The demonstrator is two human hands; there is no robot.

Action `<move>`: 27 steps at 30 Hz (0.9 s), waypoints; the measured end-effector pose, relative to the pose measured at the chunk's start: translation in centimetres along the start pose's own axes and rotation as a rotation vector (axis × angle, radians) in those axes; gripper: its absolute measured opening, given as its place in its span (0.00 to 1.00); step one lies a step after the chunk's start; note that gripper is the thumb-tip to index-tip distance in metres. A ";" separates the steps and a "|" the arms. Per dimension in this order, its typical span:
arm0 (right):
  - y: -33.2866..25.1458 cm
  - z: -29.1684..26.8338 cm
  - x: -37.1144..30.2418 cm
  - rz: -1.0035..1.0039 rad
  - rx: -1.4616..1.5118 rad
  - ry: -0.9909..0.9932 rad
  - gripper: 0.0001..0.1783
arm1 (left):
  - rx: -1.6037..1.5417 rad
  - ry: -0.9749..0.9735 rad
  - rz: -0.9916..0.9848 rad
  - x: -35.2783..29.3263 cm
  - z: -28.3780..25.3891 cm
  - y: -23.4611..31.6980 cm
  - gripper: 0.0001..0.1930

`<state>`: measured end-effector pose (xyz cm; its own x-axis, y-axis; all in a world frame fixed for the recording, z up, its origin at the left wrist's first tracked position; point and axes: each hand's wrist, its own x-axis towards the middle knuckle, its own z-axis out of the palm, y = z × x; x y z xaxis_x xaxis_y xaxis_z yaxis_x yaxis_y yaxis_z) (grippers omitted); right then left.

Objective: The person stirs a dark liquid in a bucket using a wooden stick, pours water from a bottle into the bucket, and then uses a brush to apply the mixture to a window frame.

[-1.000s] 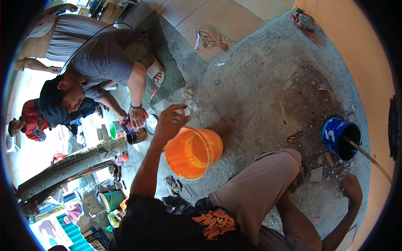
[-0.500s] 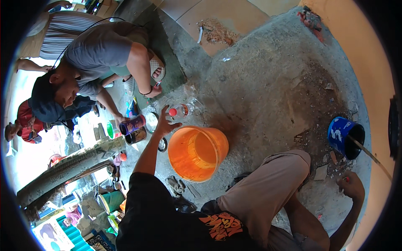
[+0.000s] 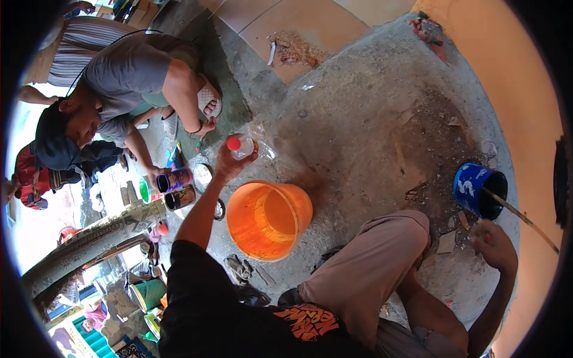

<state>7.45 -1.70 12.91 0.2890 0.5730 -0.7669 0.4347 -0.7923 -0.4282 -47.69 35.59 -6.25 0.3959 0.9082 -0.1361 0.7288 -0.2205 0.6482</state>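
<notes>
My left hand is wrapped round a clear plastic bottle with a red cap, tilted up off the concrete floor. Just below that hand stands a large orange bucket, its inside streaked with orange. Out to the right, my right hand is closed with a small red thing showing between its fingers, too small to name. Beyond it, against the wall, sits a blue can with a long thin stick leaning out of it.
On the left a person in a grey shirt squats, one hand at a dark purple can. Near it are a brown-black can and a round lid. Rubble lies by the wall; a crumpled rag rests below the bucket.
My left hand has gone from reaching open beside the bottle to gripping it, and the bottle's cap end has risen. My right hand stays closed.
</notes>
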 end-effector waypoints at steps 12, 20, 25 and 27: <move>-12.2 -0.9 2.3 -0.667 0.016 0.435 0.19 | -0.393 -0.118 0.748 6.2 10.2 27.3 0.31; -9.5 -1.9 3.8 -0.351 0.060 0.550 0.28 | -0.319 -0.285 0.684 2.6 22.4 39.1 0.33; -6.1 -2.5 3.7 -0.220 -0.016 0.705 0.27 | -0.259 -0.228 0.759 0.9 25.8 42.6 0.33; -4.8 -2.8 4.0 -0.216 -0.049 0.782 0.27 | -0.215 -0.157 0.796 0.4 26.5 43.7 0.33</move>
<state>8.87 5.00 13.22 0.6988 0.7073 -0.1065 0.5806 -0.6478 -0.4932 -0.89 16.84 2.13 0.8319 0.4460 0.3302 0.0825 -0.6878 0.7212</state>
